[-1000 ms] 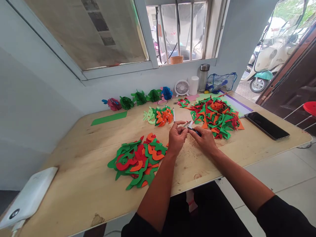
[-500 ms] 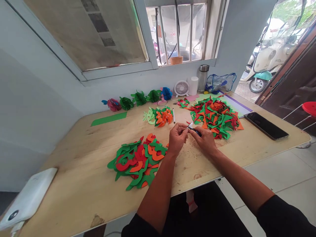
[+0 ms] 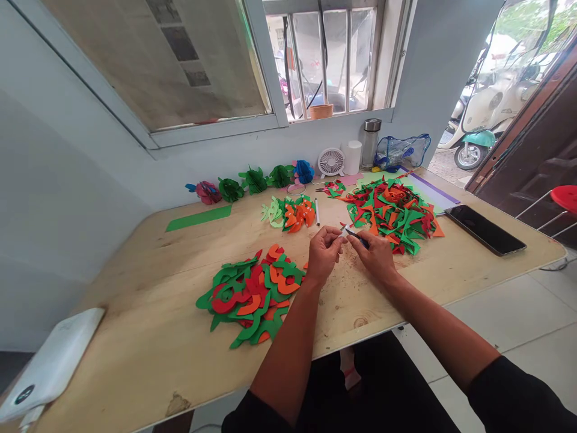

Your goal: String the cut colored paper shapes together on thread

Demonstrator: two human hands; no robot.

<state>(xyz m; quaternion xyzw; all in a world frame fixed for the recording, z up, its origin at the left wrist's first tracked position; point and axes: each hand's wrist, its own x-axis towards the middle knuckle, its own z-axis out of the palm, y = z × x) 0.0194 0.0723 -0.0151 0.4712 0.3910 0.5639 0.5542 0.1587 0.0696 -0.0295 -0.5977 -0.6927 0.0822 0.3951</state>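
Between its fingertips, my left hand [image 3: 325,252] pinches a small white piece [image 3: 343,233]. My right hand [image 3: 373,252] is closed around a small dark tool [image 3: 358,237], which looks like scissors; its tip meets the white piece. The hands are close together above the wooden table [image 3: 148,325]. Left of my left forearm lies a pile of green, red and orange cutouts [image 3: 252,288]. Behind my right hand is a heap of green, red and orange scraps [image 3: 396,210]. A small group of green and orange shapes [image 3: 297,213] lies beside a pen [image 3: 317,211].
A black phone [image 3: 485,230] lies at the right. Paper flowers [image 3: 255,179], a small fan [image 3: 331,162], a bottle [image 3: 370,143] and a clear pouch [image 3: 402,151] line the wall. A green strip [image 3: 199,218] lies back left, a white device [image 3: 54,361] front left.
The white piece has turned slightly between my left fingertips, and the dark tool has shifted a little in my right hand. The piles look unchanged.
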